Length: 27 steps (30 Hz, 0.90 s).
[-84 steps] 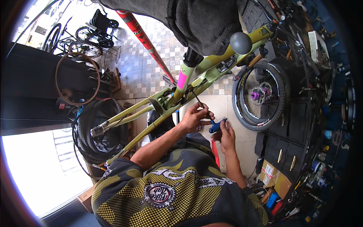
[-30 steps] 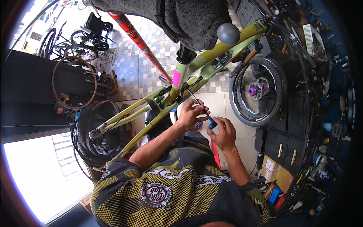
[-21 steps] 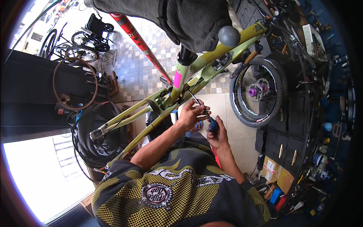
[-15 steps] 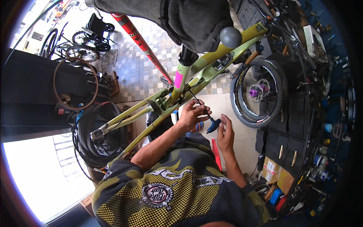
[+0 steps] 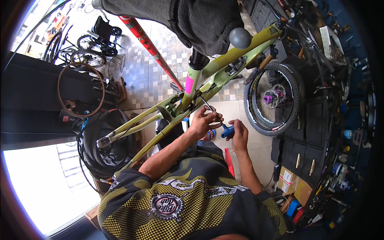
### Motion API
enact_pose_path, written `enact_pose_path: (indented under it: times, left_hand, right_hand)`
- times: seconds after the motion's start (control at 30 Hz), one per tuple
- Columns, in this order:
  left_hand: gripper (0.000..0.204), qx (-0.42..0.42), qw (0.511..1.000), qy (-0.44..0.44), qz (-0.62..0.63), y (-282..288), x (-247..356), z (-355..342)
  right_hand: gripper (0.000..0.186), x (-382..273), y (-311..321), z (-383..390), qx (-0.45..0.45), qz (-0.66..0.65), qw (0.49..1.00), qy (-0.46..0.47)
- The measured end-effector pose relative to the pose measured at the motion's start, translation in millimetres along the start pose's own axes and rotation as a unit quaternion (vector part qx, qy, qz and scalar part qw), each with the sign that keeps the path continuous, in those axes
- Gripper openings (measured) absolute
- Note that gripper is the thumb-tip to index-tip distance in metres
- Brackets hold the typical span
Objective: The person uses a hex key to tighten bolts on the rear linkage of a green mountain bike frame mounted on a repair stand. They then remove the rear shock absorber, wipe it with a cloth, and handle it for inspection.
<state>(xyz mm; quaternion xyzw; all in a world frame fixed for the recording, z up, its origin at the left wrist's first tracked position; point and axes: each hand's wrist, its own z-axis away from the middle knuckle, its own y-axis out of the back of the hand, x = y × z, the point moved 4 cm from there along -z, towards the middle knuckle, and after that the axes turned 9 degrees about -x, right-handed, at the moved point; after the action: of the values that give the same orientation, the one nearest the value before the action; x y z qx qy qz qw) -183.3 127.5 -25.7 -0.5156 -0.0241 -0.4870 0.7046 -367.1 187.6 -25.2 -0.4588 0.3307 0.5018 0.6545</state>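
left hand [image 5: 205, 123] pinches a blue-handled tool [image 5: 227, 131].

L forearm [image 5: 166, 155] in from lower L, elbow bent, angled fwd & to R; wrist approx. straight. L hand [image 5: 205, 123]: thumb & fingertips drawn tog. in light pinch, other fingers loosely curled, pointing R. R forearm [image 5: 249, 172] steeper, leaning slightly L twd wrist. R hand [image 5: 239, 135] just R of L hand, a bit nearer torso [image 5: 192, 196]; fingers bent, closed twd thumb. Hands near each other, not touching. Both bare, as are forearms.
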Motion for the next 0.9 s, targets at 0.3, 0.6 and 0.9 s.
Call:
enact_pose_path:
  times: [0.3,0.6,0.9]
  left_hand:
    - [0.017,0.004,0.999,0.021,-0.031,2,5,3]
    - [0.010,-0.073,0.981,0.118,-0.136,-1,-16,12]
    - [0.028,-0.177,0.966,0.177,-0.070,-35,-59,-50]
  right_hand:
    - [0.052,0,-9,2,-0.100,-0.234,0.948,-0.192]
    - [0.020,38,23,27,0.011,-0.093,0.993,-0.072]
    - [0.023,6,128,67,0.171,-0.235,0.956,-0.029]
